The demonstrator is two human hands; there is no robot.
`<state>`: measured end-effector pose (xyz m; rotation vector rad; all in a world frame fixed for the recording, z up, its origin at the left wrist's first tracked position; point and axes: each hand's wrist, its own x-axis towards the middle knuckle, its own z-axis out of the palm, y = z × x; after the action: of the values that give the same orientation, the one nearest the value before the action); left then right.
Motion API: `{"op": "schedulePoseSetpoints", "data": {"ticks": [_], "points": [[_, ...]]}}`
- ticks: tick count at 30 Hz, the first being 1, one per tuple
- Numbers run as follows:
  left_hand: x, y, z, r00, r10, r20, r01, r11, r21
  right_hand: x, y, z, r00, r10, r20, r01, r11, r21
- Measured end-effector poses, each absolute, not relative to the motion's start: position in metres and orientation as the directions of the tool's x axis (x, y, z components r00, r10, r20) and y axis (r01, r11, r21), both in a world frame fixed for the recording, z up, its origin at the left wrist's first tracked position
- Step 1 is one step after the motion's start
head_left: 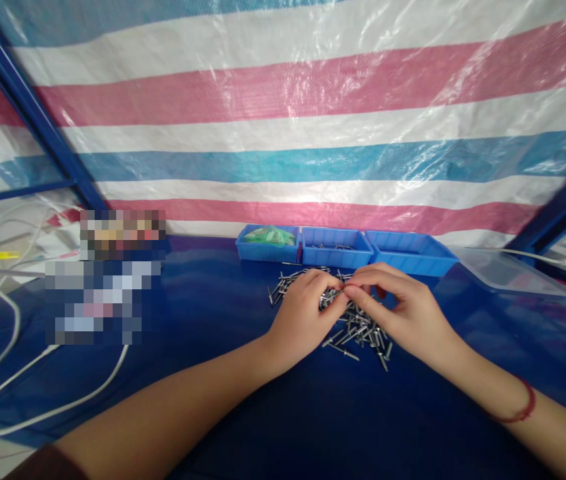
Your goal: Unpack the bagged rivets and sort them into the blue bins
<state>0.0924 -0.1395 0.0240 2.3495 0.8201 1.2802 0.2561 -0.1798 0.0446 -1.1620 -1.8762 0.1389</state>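
A loose pile of silver pop rivets (360, 327) lies on the blue tabletop, spread around and beneath both hands. My left hand (307, 300) reaches in over the pile's left side, thumb and forefinger pinched. From the right comes my right hand (403, 300), also in a pinch, its fingertips meeting those of the left above the rivets. Whatever sits between the fingertips is too small and covered to make out. Part of the pile is hidden by the hands.
Behind the pile stand three blue bins: one with green packets (269, 235), a middle bin (337, 257) with some rivets, and a right bin (413, 257). A clear plastic lid (517, 270) lies at right. White cables (13, 320) and blurred-out items occupy the left.
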Motion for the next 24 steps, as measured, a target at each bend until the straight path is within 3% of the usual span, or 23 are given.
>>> {"op": "schedulePoseSetpoints", "data": {"ticks": [11,20,24], "points": [[0.090,-0.139,0.026,0.341,0.632,0.696,0.258,-0.775,0.577,0.259,-0.170,0.030,-0.063,0.862,0.503,0.488,0.466,-0.738],[0.090,-0.138,0.025,0.342,0.661,0.667,0.275,-0.750,0.602,0.257,-0.173,0.032,-0.093,0.863,0.497,0.545,0.462,-0.700],[0.090,-0.132,0.021,0.379,0.650,0.659,0.377,-0.759,0.531,0.266,-0.164,0.037,-0.047,0.792,0.609,0.732,0.442,-0.518]]}}
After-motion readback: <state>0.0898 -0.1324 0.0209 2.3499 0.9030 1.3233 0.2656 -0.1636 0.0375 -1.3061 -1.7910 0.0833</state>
